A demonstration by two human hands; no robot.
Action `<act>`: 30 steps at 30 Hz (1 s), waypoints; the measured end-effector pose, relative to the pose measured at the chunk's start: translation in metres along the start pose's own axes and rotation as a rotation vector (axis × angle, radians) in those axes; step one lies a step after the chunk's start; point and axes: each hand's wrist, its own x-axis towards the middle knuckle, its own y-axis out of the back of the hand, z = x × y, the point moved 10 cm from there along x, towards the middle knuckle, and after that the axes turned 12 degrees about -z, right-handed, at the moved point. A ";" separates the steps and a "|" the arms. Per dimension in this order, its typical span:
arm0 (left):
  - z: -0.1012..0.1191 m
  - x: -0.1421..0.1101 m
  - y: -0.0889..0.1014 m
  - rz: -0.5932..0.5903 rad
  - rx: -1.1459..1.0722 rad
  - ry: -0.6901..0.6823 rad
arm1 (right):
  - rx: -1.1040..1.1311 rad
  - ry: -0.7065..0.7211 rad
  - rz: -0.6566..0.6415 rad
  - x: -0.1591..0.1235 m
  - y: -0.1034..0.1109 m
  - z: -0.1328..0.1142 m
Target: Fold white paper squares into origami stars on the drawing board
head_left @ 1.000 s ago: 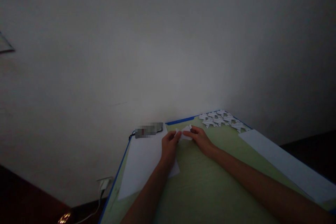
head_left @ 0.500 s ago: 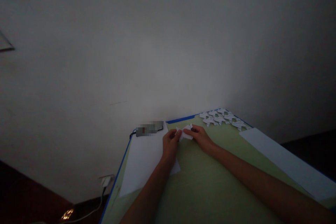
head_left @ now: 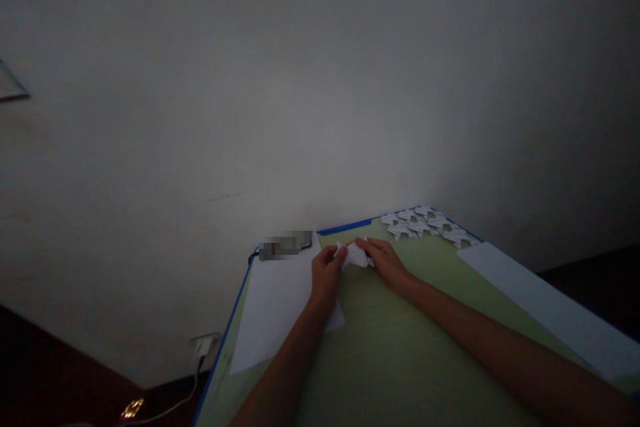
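Between my two hands is a small piece of folded white paper (head_left: 356, 255), held just above the green tabletop (head_left: 390, 347). My left hand (head_left: 327, 272) pinches its left end, thumb on the near face. On the other side my right hand (head_left: 386, 263) is closed on the right end, its fingers along the top edge. The fingertips behind the paper are hidden. Beyond my right hand, several folded white paper figures (head_left: 400, 231) with pointed ends lie in rows at the far right corner.
White paper sheets (head_left: 273, 313) lie at the left, under my left forearm, with a blurred-out dark object (head_left: 285, 246) on their far end. Another long white sheet (head_left: 545, 307) runs along the right edge. A grey wall (head_left: 300, 113) rises behind the table; a plugged-in cord (head_left: 193, 387) hangs at lower left.
My right thumb has moved up from the middle of the paper towards its top edge, so more of the paper's face shows. My left hand keeps its pinch.
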 end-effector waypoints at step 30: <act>-0.001 0.003 0.004 0.045 -0.018 -0.050 | -0.094 -0.017 -0.013 0.000 -0.006 -0.011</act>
